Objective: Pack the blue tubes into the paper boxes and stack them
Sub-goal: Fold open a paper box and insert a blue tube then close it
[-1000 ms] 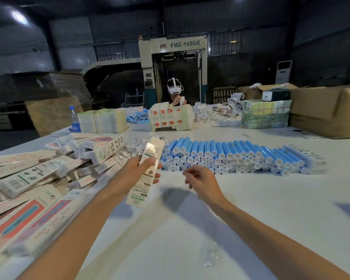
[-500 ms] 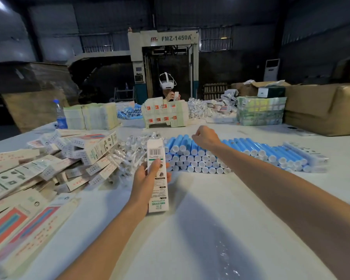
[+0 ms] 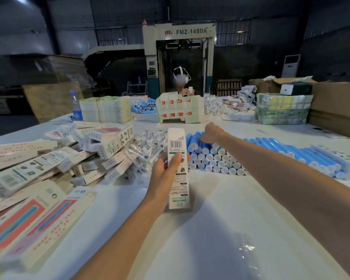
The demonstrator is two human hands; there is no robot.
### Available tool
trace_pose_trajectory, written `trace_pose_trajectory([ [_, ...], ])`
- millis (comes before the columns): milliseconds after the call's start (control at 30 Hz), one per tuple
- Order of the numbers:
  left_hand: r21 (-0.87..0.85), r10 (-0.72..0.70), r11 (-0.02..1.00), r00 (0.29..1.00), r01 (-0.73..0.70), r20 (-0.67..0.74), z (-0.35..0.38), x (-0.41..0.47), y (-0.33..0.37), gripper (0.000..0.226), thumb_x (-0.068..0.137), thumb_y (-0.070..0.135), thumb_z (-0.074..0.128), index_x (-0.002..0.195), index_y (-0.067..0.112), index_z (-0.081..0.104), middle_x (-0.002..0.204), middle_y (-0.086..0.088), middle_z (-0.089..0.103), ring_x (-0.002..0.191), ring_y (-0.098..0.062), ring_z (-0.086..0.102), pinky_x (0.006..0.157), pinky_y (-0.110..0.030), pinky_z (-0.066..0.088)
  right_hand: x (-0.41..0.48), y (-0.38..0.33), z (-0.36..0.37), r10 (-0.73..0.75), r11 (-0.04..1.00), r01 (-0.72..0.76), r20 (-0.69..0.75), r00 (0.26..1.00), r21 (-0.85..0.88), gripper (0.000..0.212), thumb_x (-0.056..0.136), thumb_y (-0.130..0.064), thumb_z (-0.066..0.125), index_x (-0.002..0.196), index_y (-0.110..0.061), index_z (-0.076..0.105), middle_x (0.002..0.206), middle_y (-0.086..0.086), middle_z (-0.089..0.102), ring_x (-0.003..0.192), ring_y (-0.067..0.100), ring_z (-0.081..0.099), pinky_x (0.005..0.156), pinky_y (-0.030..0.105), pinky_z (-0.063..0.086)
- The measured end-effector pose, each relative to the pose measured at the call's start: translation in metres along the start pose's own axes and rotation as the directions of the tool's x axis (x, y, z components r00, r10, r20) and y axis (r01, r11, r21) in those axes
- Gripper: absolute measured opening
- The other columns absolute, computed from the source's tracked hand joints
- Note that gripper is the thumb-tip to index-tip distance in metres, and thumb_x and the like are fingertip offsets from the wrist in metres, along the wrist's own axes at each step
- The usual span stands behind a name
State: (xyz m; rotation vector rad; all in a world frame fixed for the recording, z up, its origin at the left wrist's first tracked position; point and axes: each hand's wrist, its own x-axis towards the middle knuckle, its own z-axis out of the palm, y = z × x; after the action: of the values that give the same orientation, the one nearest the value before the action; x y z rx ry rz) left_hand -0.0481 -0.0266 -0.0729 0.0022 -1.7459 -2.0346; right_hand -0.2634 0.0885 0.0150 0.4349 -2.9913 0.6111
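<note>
Just left of the stack of blue tubes [image 3: 216,158] on the bench [image 3: 220,219], the left hand [image 3: 162,174] grips a paper box [image 3: 176,142] upright, thumb across its front. The right hand [image 3: 211,134] rests atop the stack with fingers curled down; I cannot tell whether they pinch a tube.

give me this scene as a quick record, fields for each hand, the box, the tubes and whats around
left hand: holds a paper box upright, thumb across its front
paper box: long, white, barcode facing the camera, over the table
right hand: reaches onto the top of the blue tubes, fingers curled down; grip unclear
blue tubes: lying stacked in rows, white ends toward the camera
left side: loose pile of boxes, clear packets beside it
far side: water bottle, another person behind box stacks
</note>
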Motion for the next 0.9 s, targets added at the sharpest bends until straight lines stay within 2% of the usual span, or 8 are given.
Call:
trace_pose_trajectory([
  [133, 0.005, -0.009, 1.0, 1.0, 0.009, -0.024, -0.004, -0.002, 0.002, 0.028, 0.106, 0.038, 0.064, 0.132, 0.027, 0.067, 0.115, 0.0, 0.081, 0.108, -0.023, 0.077, 0.098, -0.046, 0.059, -0.007, -0.001, 0.004, 0.091, 0.979, -0.084, -0.03, 0.995, 0.188, 0.054, 0.109, -0.021, 0.047, 0.15, 0.007, 0.026, 0.154, 0.025, 0.035, 0.137, 0.037, 0.045, 0.096, 0.038, 0.041],
  [233, 0.034, -0.026, 0.999, 0.999, 0.027, -0.024, -0.005, -0.002, 0.003, 0.026, 0.102, 0.034, 0.07, 0.124, 0.021, 0.072, 0.109, -0.007, 0.082, 0.107, -0.032, 0.077, 0.101, -0.055, 0.059, -0.03, 0.003, -0.009, 0.067, 0.877, -0.008, -0.105, 0.992, 0.481, 0.046, 0.111, -0.023, 0.037, 0.147, 0.004, 0.033, 0.147, 0.027, 0.044, 0.129, 0.04, 0.05, 0.1, 0.044, 0.042],
  [367, 0.068, -0.035, 0.997, 0.999, 0.034, 0.009, -0.002, -0.005, 0.005, 0.026, 0.098, 0.026, 0.075, 0.122, 0.016, 0.074, 0.107, -0.007, 0.082, 0.106, -0.031, 0.078, 0.097, -0.05, 0.062, -0.074, 0.005, -0.025, 0.022, 0.549, 0.141, -0.182, 0.983, 0.824, 0.027, 0.109, -0.021, 0.033, 0.126, -0.008, 0.05, 0.112, 0.009, 0.054, 0.087, 0.017, 0.052, 0.073, 0.034, 0.043],
  [467, 0.069, -0.035, 0.997, 0.999, 0.032, 0.036, 0.001, -0.007, 0.007, 0.029, 0.096, 0.026, 0.077, 0.123, 0.015, 0.074, 0.108, -0.009, 0.082, 0.105, -0.033, 0.078, 0.096, -0.05, 0.062, -0.101, -0.002, -0.037, -0.094, 0.201, 0.241, -0.226, 0.97, 0.95, 0.034, 0.109, -0.014, 0.047, 0.142, -0.011, 0.042, 0.117, 0.009, 0.061, 0.102, 0.019, 0.063, 0.089, 0.035, 0.054],
  [533, 0.062, -0.035, 0.998, 0.998, 0.032, 0.05, 0.002, -0.009, 0.007, 0.033, 0.093, 0.03, 0.08, 0.122, 0.016, 0.075, 0.11, -0.012, 0.081, 0.107, -0.035, 0.077, 0.1, -0.054, 0.06, -0.114, -0.007, -0.041, -0.19, 0.113, 0.309, -0.285, 0.94, 0.944, 0.06, 0.104, -0.007, 0.058, 0.153, -0.022, 0.025, 0.123, 0.015, 0.064, 0.11, 0.022, 0.069, 0.095, 0.036, 0.059],
  [667, 0.06, -0.036, 0.998, 0.996, 0.031, 0.079, 0.003, -0.012, 0.005, 0.032, 0.087, 0.039, 0.086, 0.114, 0.022, 0.08, 0.111, -0.014, 0.081, 0.106, -0.036, 0.077, 0.101, -0.056, 0.059, -0.124, -0.014, -0.04, -0.232, 0.333, 0.423, -0.361, 0.903, 0.843, 0.1, 0.096, 0.0, 0.066, 0.162, -0.04, 0.002, 0.146, 0.009, 0.048, 0.118, 0.023, 0.066, 0.107, 0.044, 0.053],
  [767, 0.072, -0.05, 0.996, 0.997, 0.045, 0.067, 0.004, -0.013, 0.003, 0.04, 0.088, 0.041, 0.084, 0.118, 0.016, 0.077, 0.109, -0.015, 0.081, 0.105, -0.039, 0.077, 0.102, -0.059, 0.058, -0.122, -0.01, -0.041, -0.311, 0.466, 0.448, -0.332, 0.89, 0.763, 0.099, 0.094, 0.001, 0.068, 0.156, -0.048, 0.009, 0.14, 0.008, 0.05, 0.108, 0.019, 0.071, 0.095, 0.037, 0.059],
  [900, 0.067, -0.063, 0.996, 0.996, 0.058, 0.069, 0.003, -0.014, 0.003, 0.044, 0.09, 0.043, 0.082, 0.123, 0.016, 0.073, 0.109, -0.015, 0.08, 0.1, -0.038, 0.077, 0.09, -0.05, 0.063, -0.115, -0.005, -0.051, -0.399, 0.587, 0.372, -0.142, 0.906, 0.719, 0.082, 0.089, -0.001, 0.075, 0.142, -0.041, 0.027, 0.114, 0.016, 0.069, 0.09, 0.018, 0.074, 0.074, 0.032, 0.061],
])
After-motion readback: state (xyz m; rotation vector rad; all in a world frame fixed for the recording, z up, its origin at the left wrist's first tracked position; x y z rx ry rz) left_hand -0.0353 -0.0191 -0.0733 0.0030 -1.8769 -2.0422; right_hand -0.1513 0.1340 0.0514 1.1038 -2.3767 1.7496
